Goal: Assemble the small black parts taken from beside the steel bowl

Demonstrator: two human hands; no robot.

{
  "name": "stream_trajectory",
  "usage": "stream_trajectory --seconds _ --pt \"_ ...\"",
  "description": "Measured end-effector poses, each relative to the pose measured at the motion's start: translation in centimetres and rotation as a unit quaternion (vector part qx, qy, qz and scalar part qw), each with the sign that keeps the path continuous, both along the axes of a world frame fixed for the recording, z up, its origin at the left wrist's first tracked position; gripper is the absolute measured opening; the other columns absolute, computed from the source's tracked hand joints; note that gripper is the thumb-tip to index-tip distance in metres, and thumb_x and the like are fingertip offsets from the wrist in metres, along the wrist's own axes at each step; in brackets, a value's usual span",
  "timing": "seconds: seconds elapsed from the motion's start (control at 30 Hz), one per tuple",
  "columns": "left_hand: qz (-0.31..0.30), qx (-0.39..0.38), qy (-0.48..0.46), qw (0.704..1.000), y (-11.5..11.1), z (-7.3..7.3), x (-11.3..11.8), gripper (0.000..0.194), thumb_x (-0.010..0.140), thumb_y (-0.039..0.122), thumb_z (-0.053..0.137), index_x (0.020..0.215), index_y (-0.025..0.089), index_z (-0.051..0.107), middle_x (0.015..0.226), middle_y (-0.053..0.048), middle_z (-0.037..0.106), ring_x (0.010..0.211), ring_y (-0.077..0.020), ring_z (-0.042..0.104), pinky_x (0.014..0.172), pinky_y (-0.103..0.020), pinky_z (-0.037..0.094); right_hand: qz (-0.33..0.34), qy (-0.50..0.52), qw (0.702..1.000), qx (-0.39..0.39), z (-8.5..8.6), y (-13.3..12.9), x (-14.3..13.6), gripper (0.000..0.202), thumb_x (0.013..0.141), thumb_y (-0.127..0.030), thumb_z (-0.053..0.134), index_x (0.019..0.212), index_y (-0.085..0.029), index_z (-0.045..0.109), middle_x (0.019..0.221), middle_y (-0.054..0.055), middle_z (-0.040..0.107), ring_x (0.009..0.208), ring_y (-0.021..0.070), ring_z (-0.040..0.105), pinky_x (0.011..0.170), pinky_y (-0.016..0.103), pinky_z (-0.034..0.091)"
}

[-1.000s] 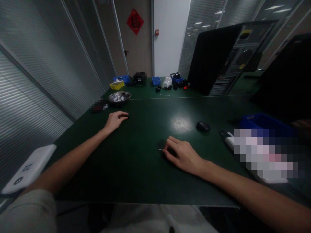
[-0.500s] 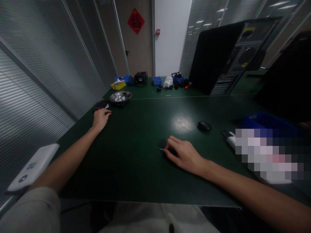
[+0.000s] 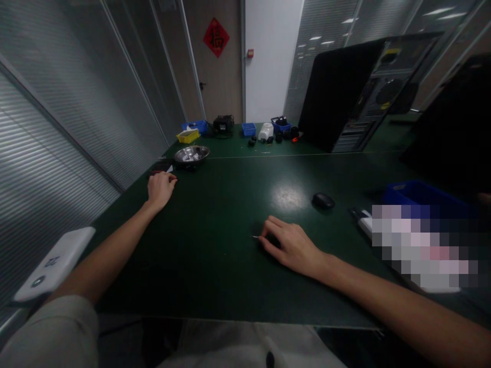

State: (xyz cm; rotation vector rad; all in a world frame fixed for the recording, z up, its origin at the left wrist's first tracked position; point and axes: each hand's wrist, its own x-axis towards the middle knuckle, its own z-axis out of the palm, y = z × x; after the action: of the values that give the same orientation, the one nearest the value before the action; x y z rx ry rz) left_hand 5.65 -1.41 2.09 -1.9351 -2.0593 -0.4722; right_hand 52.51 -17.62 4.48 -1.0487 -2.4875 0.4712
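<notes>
My left hand (image 3: 161,190) rests at the far left of the green table (image 3: 215,214), just in front of a shiny metal bowl (image 3: 192,155) with small pale pieces in it. Its thumb and fingers are pinched together; a small dark thing may be at the tips, too small to name. Close behind that hand lies a dark flat item (image 3: 163,167) with a pale corner. Near the table's middle, my right hand (image 3: 293,246) lies with thumb and forefinger closed on a thin, pale, pin-like piece (image 3: 255,236), whose end sticks out to the left.
A black mouse (image 3: 323,200) sits beyond my right hand. Farther right are a blue bin (image 3: 425,197) and a blurred-out white item (image 3: 418,250). A black computer case (image 3: 341,97) stands at the back right. Small trays, including a yellow one (image 3: 187,136), line the back.
The view has tilted up very slightly, so things sit a little lower in the picture. Both hands stay in the same places, with their fingers still closed.
</notes>
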Motion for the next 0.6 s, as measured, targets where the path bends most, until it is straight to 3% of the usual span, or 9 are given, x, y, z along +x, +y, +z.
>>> stream_trajectory --seconds 0.13,0.27,0.43,0.5,0.6 --pt "-0.019 -0.001 -0.007 1.000 -0.9 1.0 2.2 0.029 0.100 0.030 0.054 0.110 0.018 0.078 0.115 -0.012 0.073 0.110 -0.0328 0.063 0.097 -0.046 0.042 0.000 0.003 1.000 -0.001 0.0 -0.1 0.0 0.010 0.103 -0.029 0.055 0.100 -0.021 0.059 0.098 0.002 0.060 0.074 0.0143 0.057 0.063 0.028 0.039" --pt "-0.154 0.014 -0.059 0.986 -3.4 2.4 8.5 0.027 0.101 0.032 0.056 0.114 0.022 0.077 0.113 -0.009 0.072 0.104 -0.0297 0.062 0.092 -0.044 0.042 -0.006 0.008 1.000 -0.008 0.0 0.0 0.0 0.010 0.103 -0.029 0.054 0.100 -0.021 0.059 0.099 0.002 0.060 0.073 0.0142 0.058 0.063 0.028 0.041" --pt "-0.401 -0.048 -0.090 0.911 -9.9 3.5 18.2 0.022 0.102 0.031 0.058 0.114 0.024 0.076 0.111 -0.005 0.072 0.101 -0.0231 0.061 0.090 -0.040 0.040 -0.039 0.026 0.999 -0.002 0.0 0.0 0.2 0.010 0.102 -0.028 0.054 0.098 -0.021 0.059 0.096 0.002 0.060 0.070 0.0137 0.057 0.062 0.028 0.041" --pt "-0.458 -0.080 -0.097 0.880 -12.1 3.4 20.3 0.018 0.101 0.029 0.062 0.111 0.023 0.076 0.107 -0.005 0.072 0.100 -0.0212 0.061 0.090 -0.039 0.039 -0.050 0.027 0.998 -0.001 0.0 0.0 0.3 0.009 0.102 -0.027 0.054 0.097 -0.021 0.059 0.097 0.002 0.061 0.069 0.0134 0.056 0.062 0.028 0.041" --pt "-0.484 -0.107 -0.130 0.858 -13.6 2.7 21.4 0.012 0.098 0.027 0.067 0.103 0.022 0.077 0.101 -0.004 0.071 0.096 -0.0198 0.061 0.088 -0.037 0.040 -0.060 0.013 0.998 0.004 0.0 0.1 0.3 0.007 0.100 -0.027 0.056 0.097 -0.021 0.059 0.096 0.002 0.061 0.070 0.0136 0.056 0.062 0.027 0.040"
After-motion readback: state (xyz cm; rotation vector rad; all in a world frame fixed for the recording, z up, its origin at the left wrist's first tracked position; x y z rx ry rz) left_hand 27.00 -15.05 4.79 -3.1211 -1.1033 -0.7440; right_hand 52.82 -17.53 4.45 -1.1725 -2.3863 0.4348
